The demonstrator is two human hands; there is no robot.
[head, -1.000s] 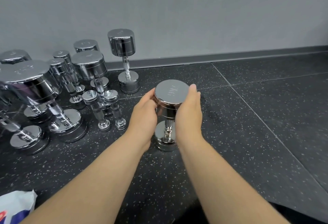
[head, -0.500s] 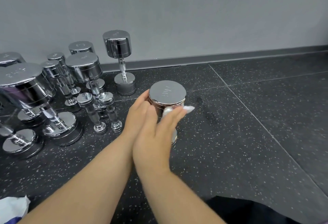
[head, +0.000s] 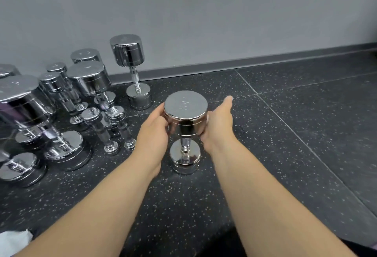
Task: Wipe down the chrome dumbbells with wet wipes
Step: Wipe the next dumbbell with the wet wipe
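Left hand (head: 155, 132) grips, right hand (head: 219, 123) presses flat against upright dumbbell (head: 185, 107) on speckled floor (head: 285, 134) by grey wall (head: 204, 12).

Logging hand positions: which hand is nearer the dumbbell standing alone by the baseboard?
Left. The left hand holds the centre dumbbell's top head on the side toward the baseboard dumbbell; the right hand lies against the opposite side, farther off.

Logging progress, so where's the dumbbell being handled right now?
Head view, centre: the dumbbell stands upright on the floor between the left hand and right hand, right of the other dumbbells near the wall.
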